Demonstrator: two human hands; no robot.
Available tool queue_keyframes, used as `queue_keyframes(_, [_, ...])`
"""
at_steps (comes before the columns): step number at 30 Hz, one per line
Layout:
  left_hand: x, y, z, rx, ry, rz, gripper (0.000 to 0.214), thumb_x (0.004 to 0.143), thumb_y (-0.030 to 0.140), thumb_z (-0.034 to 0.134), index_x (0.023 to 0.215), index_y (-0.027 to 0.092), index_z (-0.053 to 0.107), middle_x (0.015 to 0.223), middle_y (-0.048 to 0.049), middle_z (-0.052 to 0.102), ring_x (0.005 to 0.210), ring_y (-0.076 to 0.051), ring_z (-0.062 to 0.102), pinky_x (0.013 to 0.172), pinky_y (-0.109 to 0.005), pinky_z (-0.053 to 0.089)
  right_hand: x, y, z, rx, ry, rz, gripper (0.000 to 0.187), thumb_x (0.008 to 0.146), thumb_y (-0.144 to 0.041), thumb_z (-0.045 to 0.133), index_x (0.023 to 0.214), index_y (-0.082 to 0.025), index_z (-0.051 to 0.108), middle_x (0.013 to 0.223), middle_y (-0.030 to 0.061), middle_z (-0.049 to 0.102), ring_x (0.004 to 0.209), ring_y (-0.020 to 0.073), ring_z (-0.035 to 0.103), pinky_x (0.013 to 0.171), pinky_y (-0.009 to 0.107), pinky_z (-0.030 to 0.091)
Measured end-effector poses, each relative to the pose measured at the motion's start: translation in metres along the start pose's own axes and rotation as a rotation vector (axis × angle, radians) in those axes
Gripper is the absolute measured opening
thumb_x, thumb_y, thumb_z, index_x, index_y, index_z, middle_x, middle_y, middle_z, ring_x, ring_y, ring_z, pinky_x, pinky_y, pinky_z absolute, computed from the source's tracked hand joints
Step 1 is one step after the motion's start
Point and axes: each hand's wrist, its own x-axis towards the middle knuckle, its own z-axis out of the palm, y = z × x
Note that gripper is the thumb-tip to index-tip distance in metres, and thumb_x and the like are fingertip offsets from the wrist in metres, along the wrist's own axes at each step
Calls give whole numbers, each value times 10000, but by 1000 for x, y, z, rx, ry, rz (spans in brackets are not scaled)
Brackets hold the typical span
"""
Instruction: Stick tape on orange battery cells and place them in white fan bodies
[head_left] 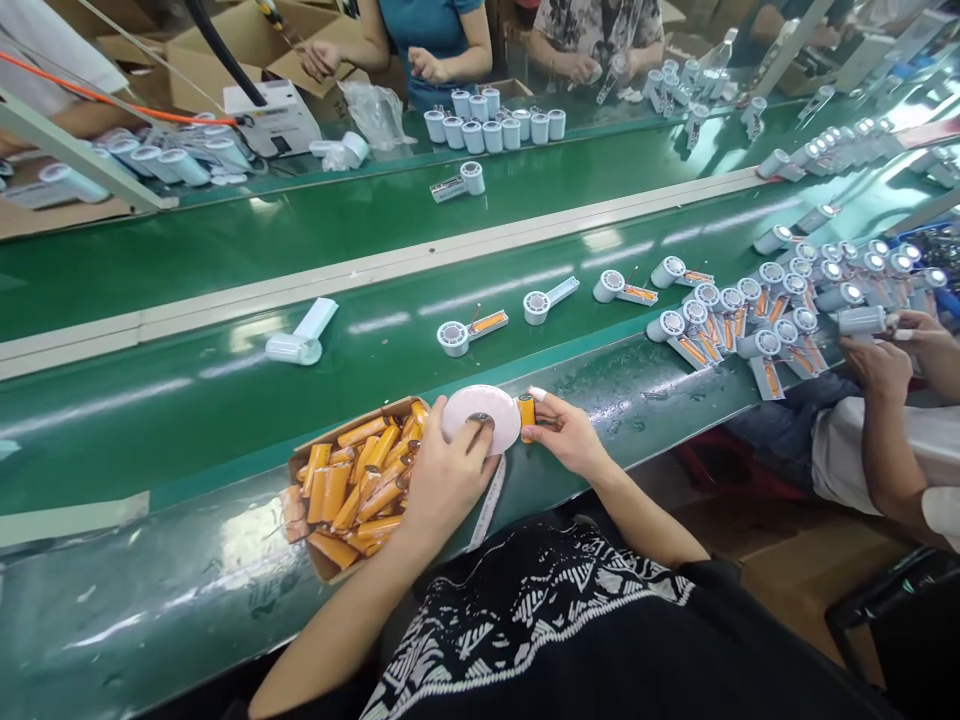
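My left hand [448, 472] grips a white tape roll [481, 415] on the green bench edge, fingers closed round it, and a white strip trails down from the roll toward me. My right hand [570, 432] pinches an orange battery cell [527, 411] right beside the roll. A cardboard tray [322, 562] full of several orange cells lies just left of my left hand.
White mini fans with orange cells [469, 331] lie spaced along the green conveyor belt [225, 400], and many pile up at the right. A co-worker's hands [896, 360] work at the right. Across the belt, other people stand behind white cylinder parts [491, 125].
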Motion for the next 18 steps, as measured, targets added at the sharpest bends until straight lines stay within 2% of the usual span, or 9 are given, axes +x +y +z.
queue_keyframes(3, [5, 7, 8, 46, 11, -5, 317, 1040, 194, 609, 1330, 105, 701, 1176, -147, 761, 1318, -378, 645, 1292, -680, 359, 5, 7, 5, 132, 129, -48, 779, 672, -348, 986, 1373, -226, 668, 1094, 58, 838, 1002, 260, 804, 913, 415, 689])
queue_keyframes(6, [11, 10, 12, 35, 28, -59, 380, 1014, 113, 590, 1378, 93, 699, 1191, -159, 758, 1537, -448, 454, 1292, -703, 344, 7, 14, 15, 292, 317, -153, 794, 698, -360, 971, 1406, -249, 629, 1104, 56, 840, 1017, 243, 800, 899, 379, 684])
queue_keyframes(7, [14, 10, 12, 27, 26, -81, 390, 1009, 103, 589, 1383, 97, 703, 1196, -160, 760, 1585, -466, 377, 1282, -709, 357, 8, 14, 16, 310, 339, -168, 762, 705, -358, 961, 1390, -247, 648, 1124, 59, 838, 1038, 242, 798, 918, 378, 681])
queue_keyframes(8, [16, 9, 11, 15, 17, -94, 393, 1006, 97, 591, 1379, 103, 711, 1199, -158, 763, 1620, -479, 300, 1268, -705, 384, 9, 13, 16, 298, 322, -160, 714, 704, -352, 954, 1355, -236, 684, 1144, 64, 836, 1063, 249, 795, 939, 385, 677])
queue_keyframes(10, [21, 4, 8, -12, -18, -69, 393, 999, 72, 578, 1358, 117, 731, 1199, -156, 770, 1659, -472, 188, 1243, -671, 444, 12, 7, 8, 212, 197, -90, 604, 680, -330, 951, 1244, -212, 770, 1165, 70, 832, 1104, 277, 788, 971, 414, 674])
queue_keyframes(13, [31, -3, 6, -17, -85, 18, 410, 1009, 45, 516, 1341, 126, 743, 1213, -158, 763, 1671, -429, 176, 1261, -638, 448, 19, -6, -12, 74, 1, 22, 474, 628, -304, 968, 1073, -202, 839, 1077, 44, 842, 1046, 293, 797, 951, 441, 683])
queue_keyframes(15, [39, -3, 7, -8, -105, 41, 418, 1028, 52, 476, 1354, 101, 733, 1220, -172, 753, 1661, -430, 214, 1287, -638, 413, 23, -12, -22, 72, 12, 18, 470, 609, -316, 984, 1043, -206, 843, 1030, 33, 843, 1015, 283, 798, 953, 437, 681])
queue_keyframes(18, [46, 5, 13, -25, -101, -27, 426, 1043, 98, 484, 1407, 98, 705, 1219, -186, 758, 1645, -477, 219, 1237, -664, 459, 26, -8, -23, 209, 207, -62, 553, 624, -383, 996, 1118, -209, 819, 1094, 59, 835, 1056, 273, 789, 980, 416, 669])
